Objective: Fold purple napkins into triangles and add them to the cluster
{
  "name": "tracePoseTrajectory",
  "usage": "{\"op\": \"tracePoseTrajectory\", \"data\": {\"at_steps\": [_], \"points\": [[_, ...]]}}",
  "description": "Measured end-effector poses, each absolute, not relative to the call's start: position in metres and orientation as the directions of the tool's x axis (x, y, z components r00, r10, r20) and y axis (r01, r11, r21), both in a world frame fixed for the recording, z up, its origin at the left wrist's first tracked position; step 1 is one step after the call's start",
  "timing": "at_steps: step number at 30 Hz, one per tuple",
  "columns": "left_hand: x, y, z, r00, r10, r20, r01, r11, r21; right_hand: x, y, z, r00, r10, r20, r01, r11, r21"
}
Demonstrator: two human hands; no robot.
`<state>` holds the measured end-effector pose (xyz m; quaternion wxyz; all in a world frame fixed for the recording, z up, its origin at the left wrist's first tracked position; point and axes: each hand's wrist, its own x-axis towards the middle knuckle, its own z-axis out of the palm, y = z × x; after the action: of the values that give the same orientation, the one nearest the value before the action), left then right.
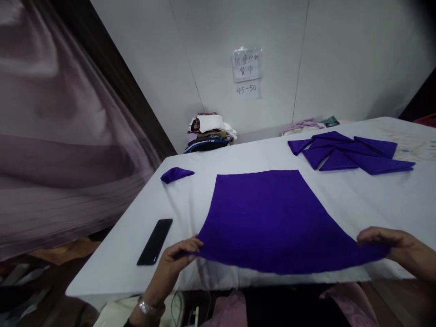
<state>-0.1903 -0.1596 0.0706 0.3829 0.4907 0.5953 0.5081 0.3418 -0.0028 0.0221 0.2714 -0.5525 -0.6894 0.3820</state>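
Observation:
A purple cloth napkin (269, 218) is spread out in front of me, its far edge lying on the white-covered table (211, 281). Its near edge is lifted and sags between my hands. My left hand (180, 254) pinches the near left corner between thumb and fingers. At the near right corner, my right hand (384, 240) grips the cloth, with part of the fingers hidden by it. Left of the napkin lies a small folded purple napkin (176, 174).
A black phone (155, 241) lies near the table's left edge. Several folded purple napkins (344, 152) overlap at the back right. Piled fabrics (209, 131) stand by the wall, below a paper sign (247, 66). A pinkish curtain (61, 136) hangs at left.

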Motion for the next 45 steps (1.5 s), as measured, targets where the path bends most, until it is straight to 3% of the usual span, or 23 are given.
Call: {"op": "tracePoseTrajectory", "data": {"at_steps": [5, 9, 13, 23, 30, 37, 45], "points": [[-0.202, -0.088, 0.076, -0.449, 0.893, -0.013, 0.223, 0.126, 0.967, 0.303, 0.046, 0.041, -0.157, 0.976, -0.153, 0.277, -0.105, -0.955], [-0.209, 0.0, 0.057, -0.435, 0.9, -0.036, 0.163, 0.118, 0.979, 0.263, 0.107, 0.04, -0.145, 0.973, -0.179, 0.148, -0.157, -0.976], [-0.213, 0.069, 0.028, -0.525, 0.846, -0.094, 0.196, 0.228, 0.954, 0.238, 0.161, 0.02, 0.006, 0.989, -0.148, 0.252, -0.145, -0.957], [-0.222, 0.133, 0.005, -0.58, 0.814, -0.028, 0.364, 0.289, 0.886, 0.229, 0.224, -0.02, 0.121, 0.993, -0.013, 0.634, -0.088, -0.769], [-0.225, 0.153, -0.003, -0.588, 0.809, 0.009, 0.504, 0.358, 0.786, 0.226, 0.234, -0.032, 0.088, 0.99, 0.106, 0.792, -0.005, -0.61], [-0.228, 0.156, -0.007, -0.584, 0.811, 0.046, 0.605, 0.396, 0.691, 0.221, 0.234, -0.031, 0.076, 0.993, 0.094, 0.874, -0.021, -0.486], [-0.244, 0.153, -0.008, -0.587, 0.809, 0.012, 0.548, 0.386, 0.742, 0.223, 0.234, -0.029, 0.063, 0.994, 0.084, 0.879, -0.016, -0.477]]}}
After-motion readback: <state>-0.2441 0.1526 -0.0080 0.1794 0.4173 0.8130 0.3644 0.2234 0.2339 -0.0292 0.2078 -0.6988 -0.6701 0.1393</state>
